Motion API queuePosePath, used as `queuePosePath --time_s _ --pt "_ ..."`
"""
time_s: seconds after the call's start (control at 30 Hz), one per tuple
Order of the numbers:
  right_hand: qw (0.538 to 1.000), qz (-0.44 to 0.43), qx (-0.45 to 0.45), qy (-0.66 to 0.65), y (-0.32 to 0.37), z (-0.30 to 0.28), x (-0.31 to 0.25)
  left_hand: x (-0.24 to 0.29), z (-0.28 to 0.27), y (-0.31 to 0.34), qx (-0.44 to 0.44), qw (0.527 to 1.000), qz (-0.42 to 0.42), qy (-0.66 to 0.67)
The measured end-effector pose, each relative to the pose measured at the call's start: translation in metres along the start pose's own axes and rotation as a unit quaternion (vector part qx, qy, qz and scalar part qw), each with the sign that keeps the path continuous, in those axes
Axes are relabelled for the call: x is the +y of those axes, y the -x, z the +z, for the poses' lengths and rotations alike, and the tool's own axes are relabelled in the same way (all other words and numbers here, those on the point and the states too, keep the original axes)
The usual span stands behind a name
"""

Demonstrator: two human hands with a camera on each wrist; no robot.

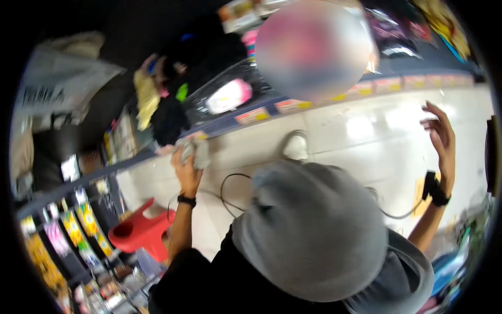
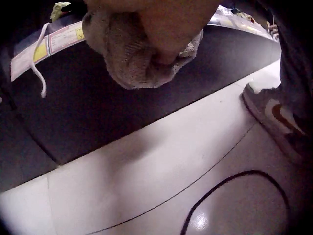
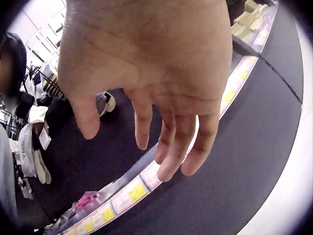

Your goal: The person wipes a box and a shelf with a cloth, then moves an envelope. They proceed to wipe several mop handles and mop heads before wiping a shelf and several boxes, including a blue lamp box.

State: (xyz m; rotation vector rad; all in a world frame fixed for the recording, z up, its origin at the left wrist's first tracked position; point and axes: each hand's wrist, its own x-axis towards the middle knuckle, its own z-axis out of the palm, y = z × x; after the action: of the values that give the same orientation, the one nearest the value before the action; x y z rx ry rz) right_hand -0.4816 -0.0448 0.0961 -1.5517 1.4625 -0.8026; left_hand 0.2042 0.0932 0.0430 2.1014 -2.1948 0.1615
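My left hand (image 1: 187, 170) grips a crumpled grey cloth (image 1: 201, 154) close to the front edge of a low shelf. In the left wrist view the knitted-looking cloth (image 2: 132, 58) bunches below the fingers, in front of the dark shelf base (image 2: 161, 107). Out to the right, my right hand (image 1: 440, 131) hangs over the tiled floor with nothing in it. Its fingers (image 3: 181, 147) are loosely bent and spread in the right wrist view, with a row of price labels (image 3: 129, 196) behind them. A black strap sits on each wrist.
Packaged goods (image 1: 230, 97) lie on the shelf behind its price-label strip (image 1: 253, 116). A red plastic stool (image 1: 141, 230) stands at the left, beside shelves of yellow packages (image 1: 86, 220). A dark cable (image 2: 230, 181) loops over the floor near a shoe (image 2: 276, 117). Bagged items (image 1: 449, 261) lie at the lower right.
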Motion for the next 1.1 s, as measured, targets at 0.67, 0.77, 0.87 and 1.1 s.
queuePosePath --time_s 0.67,0.77,0.87,1.1 --pt "0.982 0.091 -0.071 -0.149 0.063 0.069 0.041 0.382 0.045 -0.164 -0.149 0.78 0.451 0.407" --pt "0.957 0.1 -0.105 -0.252 0.073 0.1 0.057 0.415 0.057 -0.162 -0.159 0.75 0.441 0.467" --pt "0.941 0.111 -0.105 -0.302 0.078 0.096 0.068 0.426 0.06 -0.156 -0.226 0.752 0.362 0.503" --pt "0.905 0.35 0.24 0.018 0.114 0.019 0.123 0.393 0.064 -0.164 -0.268 0.755 0.423 0.423"
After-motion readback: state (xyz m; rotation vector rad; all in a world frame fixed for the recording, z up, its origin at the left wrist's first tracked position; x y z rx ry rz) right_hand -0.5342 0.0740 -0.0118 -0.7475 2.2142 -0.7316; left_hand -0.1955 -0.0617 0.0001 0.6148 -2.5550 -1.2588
